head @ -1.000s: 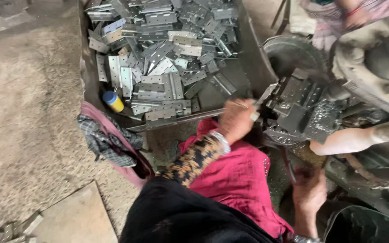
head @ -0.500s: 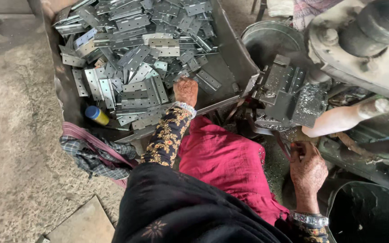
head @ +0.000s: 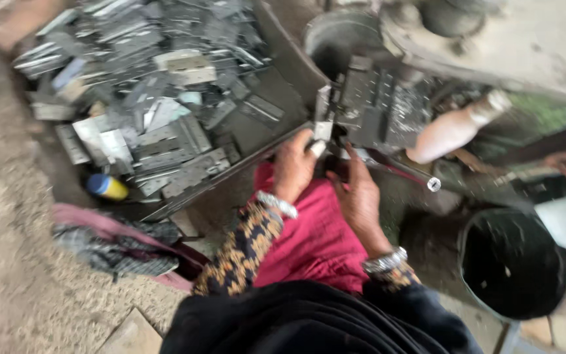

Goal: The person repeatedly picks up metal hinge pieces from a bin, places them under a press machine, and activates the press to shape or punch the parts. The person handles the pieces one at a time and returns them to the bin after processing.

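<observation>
Left hand (head: pixel 294 165) has come back from the tray (head: pixel 283 65) of grey metal plates to the press die (head: pixel 375 108), fingers pinching a small metal plate (head: pixel 323 131) at the die's left edge, long axis upright. Right hand (head: pixel 359 190) moved up just beside it, fingers loosely curled, apparently empty.

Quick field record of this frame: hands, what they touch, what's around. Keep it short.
view: head camera, looking down, blurred
left hand: at the front edge of the press tool, fingers on a small metal piece
right hand: beside the left, just below the tool; whether it holds anything cannot be told
tray: to the left, heaped with flat grey metal plates
bucket: dark, lower right
lap: red cloth
</observation>
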`<state>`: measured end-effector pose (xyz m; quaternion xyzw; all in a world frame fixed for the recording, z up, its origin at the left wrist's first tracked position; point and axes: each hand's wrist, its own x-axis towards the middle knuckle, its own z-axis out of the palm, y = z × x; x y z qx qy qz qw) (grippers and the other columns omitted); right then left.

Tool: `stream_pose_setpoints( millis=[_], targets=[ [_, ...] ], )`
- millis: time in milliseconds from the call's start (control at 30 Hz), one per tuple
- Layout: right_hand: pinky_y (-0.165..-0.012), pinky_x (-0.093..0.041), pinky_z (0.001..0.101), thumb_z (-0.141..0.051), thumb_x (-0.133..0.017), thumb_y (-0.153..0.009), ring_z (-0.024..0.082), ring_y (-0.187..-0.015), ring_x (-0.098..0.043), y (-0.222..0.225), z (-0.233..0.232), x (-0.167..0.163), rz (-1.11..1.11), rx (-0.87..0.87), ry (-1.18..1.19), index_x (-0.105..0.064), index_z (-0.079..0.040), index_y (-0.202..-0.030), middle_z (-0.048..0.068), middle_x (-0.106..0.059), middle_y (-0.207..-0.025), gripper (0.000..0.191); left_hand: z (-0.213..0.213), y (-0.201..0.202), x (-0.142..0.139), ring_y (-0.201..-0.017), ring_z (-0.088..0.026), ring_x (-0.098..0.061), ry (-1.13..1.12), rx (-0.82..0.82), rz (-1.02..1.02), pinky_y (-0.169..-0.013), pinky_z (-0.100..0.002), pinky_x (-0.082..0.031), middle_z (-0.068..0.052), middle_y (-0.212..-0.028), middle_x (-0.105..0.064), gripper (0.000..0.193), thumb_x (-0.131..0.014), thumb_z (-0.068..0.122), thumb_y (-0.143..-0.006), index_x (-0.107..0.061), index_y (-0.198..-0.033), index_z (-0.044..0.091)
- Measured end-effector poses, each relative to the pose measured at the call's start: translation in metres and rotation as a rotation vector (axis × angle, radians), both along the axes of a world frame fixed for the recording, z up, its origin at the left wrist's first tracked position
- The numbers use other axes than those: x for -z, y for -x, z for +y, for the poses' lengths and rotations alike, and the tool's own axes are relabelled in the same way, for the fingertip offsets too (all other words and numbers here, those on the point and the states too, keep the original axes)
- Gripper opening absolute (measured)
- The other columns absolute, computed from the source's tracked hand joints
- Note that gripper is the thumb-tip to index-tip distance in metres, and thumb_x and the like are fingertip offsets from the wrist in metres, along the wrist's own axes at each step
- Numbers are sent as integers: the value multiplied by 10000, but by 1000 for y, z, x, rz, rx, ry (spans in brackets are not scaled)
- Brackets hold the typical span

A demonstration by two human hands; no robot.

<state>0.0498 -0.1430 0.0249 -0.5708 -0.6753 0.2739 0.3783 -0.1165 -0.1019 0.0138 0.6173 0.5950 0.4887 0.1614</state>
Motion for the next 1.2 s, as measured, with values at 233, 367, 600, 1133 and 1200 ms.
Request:
stream_pose_setpoints(
  millis=[233,367,600,1133,1200],
  targets=[
    [-851,-574,364,-175,-710,-958,289,-1025,-691,-33,6,19,-57,-123,-73,-581,-15,-1426,199,-709,-1193,512,-5,-39,55,-878,-210,-745,305,272,-429,-788,-346,-579,-192,-1009,-773,356,-728,151,-938,-678,-1229,-49],
    [-784,-610,327,-185,-601,-1021,134,-880,-707,-45,20,24,369,-230,341,-602,-27,-1374,112,-740,-1046,387,14,-28,61,-902,-138,-732,436,379,-787,-810,-256,-594,-125,-1016,-770,453,-732,101,-852,-622,-1246,-93],
    [-712,-599,316,-139,-559,-1039,120,-781,-715,-49,32,28,288,-143,311,-585,7,-1271,83,-748,-934,275,19,-40,7,-799,-136,-684,456,381,-391,-729,-276,-549,-127,-920,-765,413,-800,235,-873,-725,-1139,-71],
    [-563,-623,314,-241,-532,-988,189,-720,-735,-53,37,-24,263,-7,388,-335,-109,-1570,67,-725,-996,629,49,-40,28,-931,-163,-689,493,441,-733,-863,-293,-532,-83,-1021,-757,333,-746,128,-864,-733,-1157,-31],
    [-567,-541,280,-392,-552,-1084,210,-696,-714,-58,47,-29,-754,74,214,-266,16,-1668,89,-743,-822,768,70,-54,24,-894,-205,-698,447,206,-437,-830,-330,-529,-98,-974,-769,318,-759,97,-806,-749,-1108,-1]
  ],
)
